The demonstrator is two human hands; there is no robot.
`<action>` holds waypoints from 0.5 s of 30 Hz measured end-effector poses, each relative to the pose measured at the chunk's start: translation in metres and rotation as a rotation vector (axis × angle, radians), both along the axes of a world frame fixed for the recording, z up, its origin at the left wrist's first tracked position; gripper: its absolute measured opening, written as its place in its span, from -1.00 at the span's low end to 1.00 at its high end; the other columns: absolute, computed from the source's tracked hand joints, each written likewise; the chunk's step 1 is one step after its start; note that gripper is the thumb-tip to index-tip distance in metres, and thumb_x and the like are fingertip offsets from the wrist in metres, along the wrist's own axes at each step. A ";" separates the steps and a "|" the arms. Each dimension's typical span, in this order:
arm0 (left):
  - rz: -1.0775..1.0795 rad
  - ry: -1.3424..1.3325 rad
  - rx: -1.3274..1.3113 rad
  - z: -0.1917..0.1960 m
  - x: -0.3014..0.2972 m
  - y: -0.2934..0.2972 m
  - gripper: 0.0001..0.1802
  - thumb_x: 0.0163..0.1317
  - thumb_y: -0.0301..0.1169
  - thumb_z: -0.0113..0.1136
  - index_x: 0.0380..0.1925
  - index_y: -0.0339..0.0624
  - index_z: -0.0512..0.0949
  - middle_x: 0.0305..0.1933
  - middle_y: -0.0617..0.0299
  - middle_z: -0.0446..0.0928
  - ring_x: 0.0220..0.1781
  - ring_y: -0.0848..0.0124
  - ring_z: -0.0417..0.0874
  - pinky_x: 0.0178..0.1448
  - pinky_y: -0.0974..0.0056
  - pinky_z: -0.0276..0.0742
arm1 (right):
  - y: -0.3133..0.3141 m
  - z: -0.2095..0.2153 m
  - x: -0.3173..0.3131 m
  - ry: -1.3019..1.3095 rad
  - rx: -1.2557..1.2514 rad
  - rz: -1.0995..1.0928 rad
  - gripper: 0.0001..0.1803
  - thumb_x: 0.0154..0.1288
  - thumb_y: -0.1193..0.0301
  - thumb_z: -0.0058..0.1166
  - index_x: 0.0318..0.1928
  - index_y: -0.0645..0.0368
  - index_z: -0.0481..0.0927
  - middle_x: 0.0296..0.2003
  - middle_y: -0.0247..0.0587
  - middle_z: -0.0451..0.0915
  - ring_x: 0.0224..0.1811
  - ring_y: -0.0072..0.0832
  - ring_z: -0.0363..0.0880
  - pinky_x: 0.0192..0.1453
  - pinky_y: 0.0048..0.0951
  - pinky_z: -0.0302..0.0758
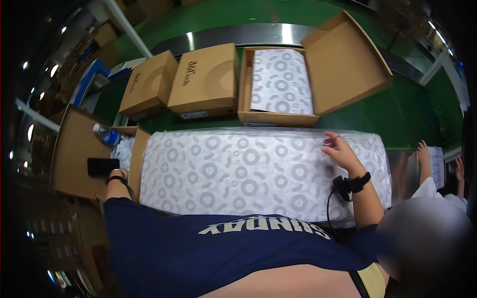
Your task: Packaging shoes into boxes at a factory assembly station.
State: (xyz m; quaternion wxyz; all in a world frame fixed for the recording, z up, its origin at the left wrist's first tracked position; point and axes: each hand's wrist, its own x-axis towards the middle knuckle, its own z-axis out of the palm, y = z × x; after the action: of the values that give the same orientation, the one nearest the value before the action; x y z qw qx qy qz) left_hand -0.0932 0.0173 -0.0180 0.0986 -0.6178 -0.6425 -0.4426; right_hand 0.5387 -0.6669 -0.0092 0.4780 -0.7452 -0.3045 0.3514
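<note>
Both hands sit at opposite ends of a wide stack of patterned tissue paper [258, 171], white with grey rings, lying flat under a clear film on the table [397, 119]. In the head view, the right hand [340, 151] rests near the stack's far right corner, fingers loosely curled and spread on the top sheet, gripping nothing; a black strap with a small device and a cable circles that wrist. The left hand [118, 175] is mostly hidden behind the stack's left edge and a brown cardboard flap [138, 159], so I cannot tell whether it is open or closed (only the wrist and a black band show).

Beyond the stack stands an open cardboard box [278, 116], lined with the same ringed paper, lid thrown back to the right. Two closed boxes [203, 82] lie to its left on the green surface. At the left, an open carton [74, 154] holds a water bottle [105, 134] and a dark phone [102, 166]. Another person's hands [425, 151] work at the far right.

Risk, as I judge it: the film looks slick, so fingertips could slip, or drag up several sheets at once and crease them.
</note>
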 end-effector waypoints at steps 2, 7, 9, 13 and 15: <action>-0.003 0.270 -0.277 -0.050 -0.005 -0.027 -0.72 0.12 -0.27 0.02 -0.30 -0.24 0.55 -0.23 -0.07 0.52 -0.17 -0.03 0.52 -0.11 0.05 0.42 | -0.002 -0.007 -0.003 0.014 -0.009 -0.062 -0.49 0.10 0.41 0.10 0.09 0.23 0.33 -0.21 -0.20 0.47 -0.20 -0.53 0.43 -0.10 -0.53 0.39; -0.111 0.739 -0.766 -0.012 0.079 -0.122 -0.74 0.09 -0.28 0.03 -0.32 -0.19 0.56 -0.24 -0.07 0.52 -0.15 0.00 0.52 -0.08 0.09 0.42 | -0.006 -0.015 -0.009 0.023 -0.058 -0.170 -0.55 0.13 0.44 0.06 0.05 0.27 0.36 -0.27 -0.23 0.47 -0.27 -0.56 0.42 -0.18 -0.56 0.40; -0.073 0.614 -0.585 0.027 0.077 -0.133 -0.74 0.08 -0.25 0.03 -0.38 -0.18 0.57 -0.27 -0.08 0.52 -0.18 0.02 0.53 -0.09 0.12 0.42 | -0.001 -0.013 -0.011 -0.017 -0.054 -0.114 -0.58 0.13 0.44 0.06 0.02 0.29 0.38 -0.29 -0.25 0.48 -0.29 -0.57 0.43 -0.19 -0.55 0.40; -0.043 -0.514 -0.516 0.071 0.130 -0.108 -0.61 0.18 -0.11 -0.08 -0.35 -0.22 0.55 -0.28 0.04 0.56 -0.29 0.22 0.59 -0.21 0.19 0.47 | 0.004 -0.013 -0.008 -0.072 0.045 -0.206 -0.68 0.13 0.45 0.05 -0.09 0.32 0.45 -0.38 -0.28 0.50 -0.39 -0.57 0.45 -0.24 -0.54 0.42; -0.206 -1.301 -0.643 0.092 0.212 -0.113 -0.78 0.10 -0.29 0.12 -0.30 -0.15 0.49 -0.30 0.21 0.53 -0.32 0.31 0.54 -0.30 0.21 0.48 | 0.011 -0.007 0.007 -0.149 0.175 -0.271 -0.73 0.14 0.45 0.04 -0.15 0.33 0.48 -0.40 -0.28 0.51 -0.41 -0.58 0.45 -0.25 -0.54 0.42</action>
State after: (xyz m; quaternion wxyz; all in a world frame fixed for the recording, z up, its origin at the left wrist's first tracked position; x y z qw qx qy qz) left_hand 0.1191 -0.0960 0.0739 -0.5310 -0.2858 -0.6080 -0.5165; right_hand 0.5460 -0.6560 -0.0160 0.5600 -0.7590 -0.2652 0.2000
